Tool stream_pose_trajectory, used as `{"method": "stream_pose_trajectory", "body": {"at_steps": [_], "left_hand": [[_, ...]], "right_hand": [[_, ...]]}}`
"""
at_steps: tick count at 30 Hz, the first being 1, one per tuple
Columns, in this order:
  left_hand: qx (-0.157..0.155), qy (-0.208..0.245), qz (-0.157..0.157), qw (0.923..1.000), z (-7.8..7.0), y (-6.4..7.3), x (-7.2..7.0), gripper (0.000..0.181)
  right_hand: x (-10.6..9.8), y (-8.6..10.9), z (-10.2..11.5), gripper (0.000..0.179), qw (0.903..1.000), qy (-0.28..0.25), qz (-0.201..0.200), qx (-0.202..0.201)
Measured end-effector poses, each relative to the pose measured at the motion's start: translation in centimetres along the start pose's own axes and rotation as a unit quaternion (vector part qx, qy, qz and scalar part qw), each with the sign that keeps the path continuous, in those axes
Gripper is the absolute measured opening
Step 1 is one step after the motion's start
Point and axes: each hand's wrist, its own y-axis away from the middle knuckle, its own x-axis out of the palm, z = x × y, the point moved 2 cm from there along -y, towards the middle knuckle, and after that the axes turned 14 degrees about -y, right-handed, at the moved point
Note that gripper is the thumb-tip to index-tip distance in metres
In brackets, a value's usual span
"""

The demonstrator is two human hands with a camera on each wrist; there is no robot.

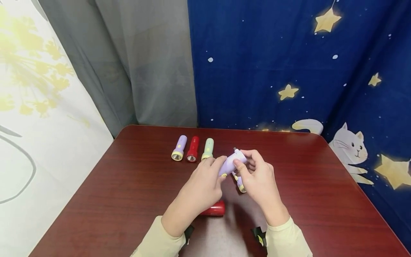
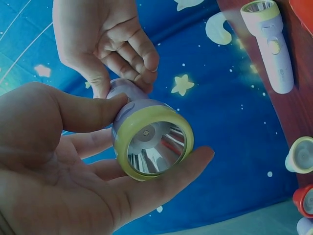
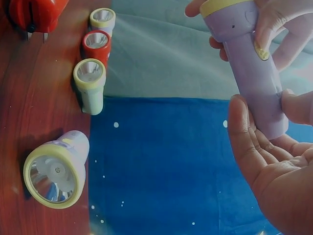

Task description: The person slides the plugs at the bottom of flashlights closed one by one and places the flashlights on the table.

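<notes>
Both hands hold a lilac flashlight with a yellow rim, lifted over the table. My left hand grips it near the lamp end; in the right wrist view, that hand's thumb lies at the yellow switch. Fingers and thumb of my right hand pinch the tail end, where a small white piece with a dark tip sticks out in the head view. The lamp lens faces the left wrist camera and is unlit.
Toward the back stand another lilac flashlight, a red one and a pale green one in a row. A further lilac flashlight lies beside my right hand. Below my left wrist is a red flashlight, with metal prongs showing.
</notes>
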Motion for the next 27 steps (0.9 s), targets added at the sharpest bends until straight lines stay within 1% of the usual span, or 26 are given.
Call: {"method": "stream_pose_trajectory", "body": {"at_steps": [5, 12, 21, 27], "left_hand": [[-0.003, 0.002, 0.013, 0.9999, 0.19, -0.04, 0.19, 0.051], [-0.001, -0.001, 0.017, 0.9999, 0.44, -0.11, 0.39, 0.050], [-0.008, 0.006, 0.024, 0.9997, 0.30, -0.08, 0.20, 0.051], [-0.001, 0.005, 0.015, 0.9999, 0.39, 0.06, 0.26, 0.050]], "right_hand": [[0.02, -0.02, 0.01, 0.028, 1.0000, -0.002, 0.000, 0.004], [0.07, -0.09, -0.05, 0.025, 0.9996, -0.012, 0.004, 0.024], [-0.12, -0.03, 0.13, 0.024, 0.9991, -0.010, 0.006, 0.042], [-0.06, 0.13, -0.01, 0.024, 0.9996, -0.011, 0.007, 0.027]]}}
